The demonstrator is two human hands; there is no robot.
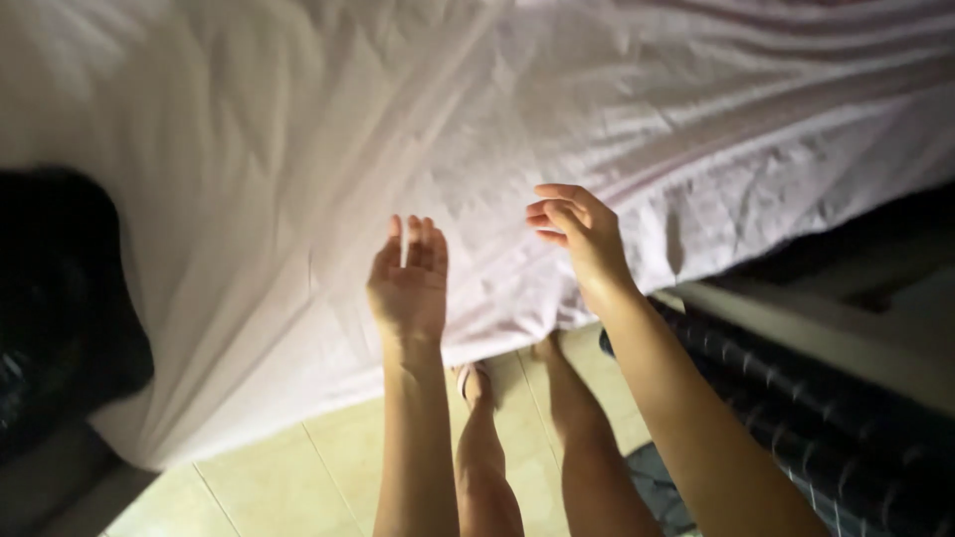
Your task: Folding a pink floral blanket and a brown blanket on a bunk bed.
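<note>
Your left hand (408, 278) reaches out palm up, fingers spread and empty, while your right hand (577, 234) hovers half-curled, seemingly gripping nothing, both over the near edge of the white sheet (298, 199) draping the bed.

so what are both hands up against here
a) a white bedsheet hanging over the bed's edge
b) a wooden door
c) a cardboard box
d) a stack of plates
a: the left hand and right hand are raised, fingers spread open, in front of the wrinkled white bedsheet that drapes over the bed's edge down toward the tiled floor.
</note>
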